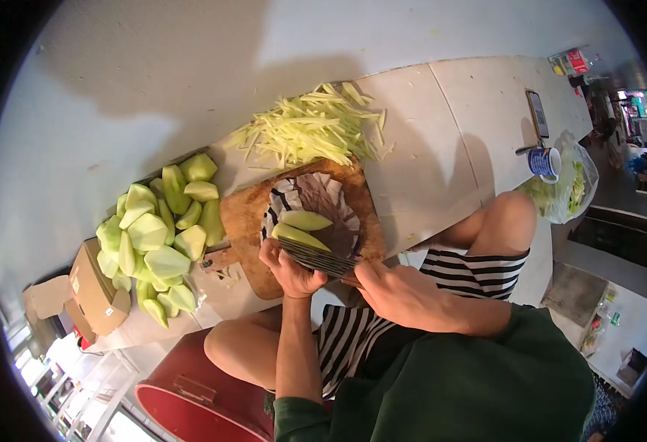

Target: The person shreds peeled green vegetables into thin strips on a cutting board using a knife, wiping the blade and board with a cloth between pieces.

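On the desk (412,99) lies the board (242,219); on the board, the cloth (334,190), with a slice (305,219) on it. Around the board sit shreds (309,125) at twelve o'clock, pieces (149,232) at nine, the box (91,287) past them toward eight, the phone (536,113) at two, the cup (541,162) and bag (590,175) near three. The tub (172,390) stands at seven.

No readable text; print on blue cup (541,162) too small.

You have two hands (299,277) (397,296), one dark ridged tool (317,258), two green wedges (306,220) (294,235) on one cloth (320,190). Around you: one phone (536,115), one cup (541,163), one red tub (202,383).
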`<state>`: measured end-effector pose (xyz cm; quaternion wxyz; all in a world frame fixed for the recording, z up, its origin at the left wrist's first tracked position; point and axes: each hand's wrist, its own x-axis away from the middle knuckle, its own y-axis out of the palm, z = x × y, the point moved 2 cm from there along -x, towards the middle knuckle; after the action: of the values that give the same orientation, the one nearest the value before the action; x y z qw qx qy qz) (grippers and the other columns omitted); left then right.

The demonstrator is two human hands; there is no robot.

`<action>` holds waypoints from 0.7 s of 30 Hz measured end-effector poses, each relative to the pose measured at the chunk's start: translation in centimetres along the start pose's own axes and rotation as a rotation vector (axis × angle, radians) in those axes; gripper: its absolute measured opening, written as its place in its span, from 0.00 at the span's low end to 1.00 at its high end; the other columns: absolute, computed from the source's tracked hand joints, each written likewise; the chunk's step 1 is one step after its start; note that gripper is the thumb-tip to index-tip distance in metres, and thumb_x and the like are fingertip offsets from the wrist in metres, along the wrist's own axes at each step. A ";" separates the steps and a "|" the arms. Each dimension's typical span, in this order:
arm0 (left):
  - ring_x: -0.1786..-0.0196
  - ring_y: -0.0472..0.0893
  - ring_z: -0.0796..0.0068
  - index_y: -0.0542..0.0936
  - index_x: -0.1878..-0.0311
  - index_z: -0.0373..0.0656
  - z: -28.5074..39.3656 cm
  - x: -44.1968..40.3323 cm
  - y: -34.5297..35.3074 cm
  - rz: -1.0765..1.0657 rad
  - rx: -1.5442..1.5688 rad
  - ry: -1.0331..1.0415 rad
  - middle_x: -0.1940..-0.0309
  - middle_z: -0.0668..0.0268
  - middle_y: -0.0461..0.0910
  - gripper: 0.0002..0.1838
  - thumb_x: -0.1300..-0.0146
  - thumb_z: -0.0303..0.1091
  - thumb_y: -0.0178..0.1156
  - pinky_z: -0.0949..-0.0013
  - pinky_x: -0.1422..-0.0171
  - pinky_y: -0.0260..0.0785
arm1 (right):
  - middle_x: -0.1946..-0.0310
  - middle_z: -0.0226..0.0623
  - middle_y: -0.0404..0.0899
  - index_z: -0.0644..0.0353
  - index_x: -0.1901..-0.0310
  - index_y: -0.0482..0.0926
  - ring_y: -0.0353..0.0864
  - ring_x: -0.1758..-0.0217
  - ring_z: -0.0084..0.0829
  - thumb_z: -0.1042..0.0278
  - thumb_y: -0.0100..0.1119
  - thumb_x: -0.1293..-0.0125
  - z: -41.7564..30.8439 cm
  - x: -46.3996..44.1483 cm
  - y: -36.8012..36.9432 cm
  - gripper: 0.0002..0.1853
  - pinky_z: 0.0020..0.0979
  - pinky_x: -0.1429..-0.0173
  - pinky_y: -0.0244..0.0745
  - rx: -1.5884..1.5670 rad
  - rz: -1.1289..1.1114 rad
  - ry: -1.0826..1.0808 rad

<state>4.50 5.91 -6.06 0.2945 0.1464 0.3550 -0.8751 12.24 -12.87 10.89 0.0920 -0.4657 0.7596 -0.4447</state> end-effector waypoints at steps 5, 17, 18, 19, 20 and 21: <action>0.47 0.67 0.50 0.73 0.41 0.41 -0.3 0.3 0.0 -0.023 0.018 -0.018 0.48 0.46 0.61 0.48 0.44 0.81 0.56 0.47 0.45 0.65 | 0.73 0.49 0.81 0.68 0.54 0.67 0.85 0.78 0.49 0.68 0.57 0.30 -0.1 0.4 -0.1 0.13 0.43 0.78 0.80 0.034 -0.048 -0.009; 0.49 0.69 0.52 0.73 0.44 0.42 -0.2 0.7 0.2 0.015 0.118 -0.033 0.45 0.47 0.60 0.40 0.44 0.69 0.66 0.50 0.48 0.69 | 0.73 0.54 0.82 0.68 0.54 0.66 0.86 0.73 0.55 0.73 0.56 0.33 3.8 -3.6 5.3 0.11 0.49 0.74 0.81 -0.078 -0.037 0.036; 0.49 0.69 0.51 0.73 0.44 0.42 -0.3 0.2 0.2 0.011 0.118 -0.014 0.45 0.47 0.60 0.40 0.44 0.69 0.66 0.50 0.49 0.70 | 0.73 0.54 0.82 0.68 0.54 0.66 0.86 0.73 0.55 0.73 0.56 0.33 3.6 -4.1 5.1 0.11 0.49 0.74 0.81 -0.077 -0.027 0.023; 0.46 0.68 0.52 0.71 0.43 0.42 -0.2 0.2 0.1 -0.015 0.108 -0.031 0.45 0.48 0.60 0.41 0.40 0.72 0.62 0.47 0.41 0.65 | 0.73 0.53 0.82 0.68 0.55 0.67 0.86 0.72 0.55 0.74 0.56 0.34 3.5 -4.3 4.9 0.11 0.50 0.73 0.81 -0.063 -0.033 0.038; 0.46 0.68 0.52 0.71 0.43 0.42 0.2 0.6 -0.2 -0.023 0.112 -0.029 0.45 0.48 0.60 0.41 0.40 0.72 0.62 0.47 0.41 0.65 | 0.72 0.53 0.82 0.68 0.55 0.67 0.86 0.72 0.56 0.75 0.56 0.35 3.2 -3.7 4.8 0.11 0.50 0.73 0.81 -0.054 -0.044 0.069; 0.46 0.68 0.51 0.70 0.43 0.42 0.1 0.6 -0.2 -0.024 0.098 -0.032 0.45 0.48 0.60 0.41 0.40 0.72 0.62 0.47 0.40 0.65 | 0.72 0.53 0.82 0.68 0.55 0.67 0.86 0.72 0.56 0.75 0.56 0.35 3.2 -3.4 4.5 0.11 0.50 0.73 0.81 -0.050 -0.035 0.073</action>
<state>3.90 5.66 -6.16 0.2819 0.1424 0.3088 -0.8972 13.05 -11.29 4.63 0.0451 -0.4644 0.7651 -0.4438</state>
